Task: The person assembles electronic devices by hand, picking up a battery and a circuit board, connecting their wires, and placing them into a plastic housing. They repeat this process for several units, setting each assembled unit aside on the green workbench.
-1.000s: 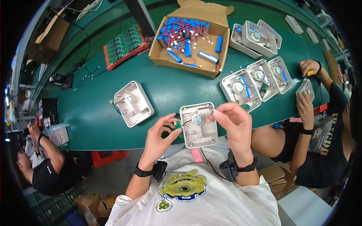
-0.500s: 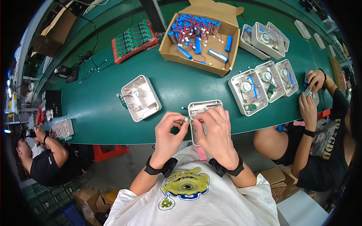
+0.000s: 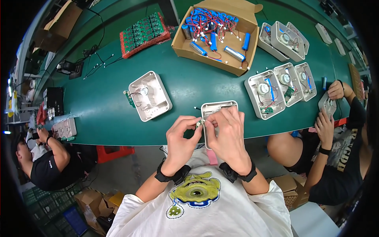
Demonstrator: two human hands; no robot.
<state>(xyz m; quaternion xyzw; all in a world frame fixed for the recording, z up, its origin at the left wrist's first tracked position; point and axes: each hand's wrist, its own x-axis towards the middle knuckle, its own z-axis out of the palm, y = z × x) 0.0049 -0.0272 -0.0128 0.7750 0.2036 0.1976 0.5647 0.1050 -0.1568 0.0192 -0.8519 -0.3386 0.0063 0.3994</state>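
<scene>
My left hand (image 3: 182,135) pinches a small green circuit board (image 3: 199,124) between thumb and fingertips. At the board's right edge, my right hand (image 3: 229,132) has thumb and forefinger closed on a small whitish connector (image 3: 203,121); its wire is mostly hidden. Beneath my right hand lies an open white plastic housing (image 3: 208,108) at the table's front edge, largely covered by the fingers. Left of my hands sits another open white housing (image 3: 165,106) with a round speaker (image 3: 143,91) inside and a green board (image 3: 129,99) hanging over its left wall.
A cardboard box (image 3: 185,50) of blue wired batteries stands at the back. Several white housings (image 3: 263,115) with batteries and speakers sit to the right. Boards in red wrap (image 3: 144,34) lie back left. Co-workers' hands (image 3: 324,128) work at the right and at the far left.
The view has shifted slightly, so the table things appear a little further right. My hands keep their pinch on the board and connector. The right co-worker's hands have shifted on a white part.
</scene>
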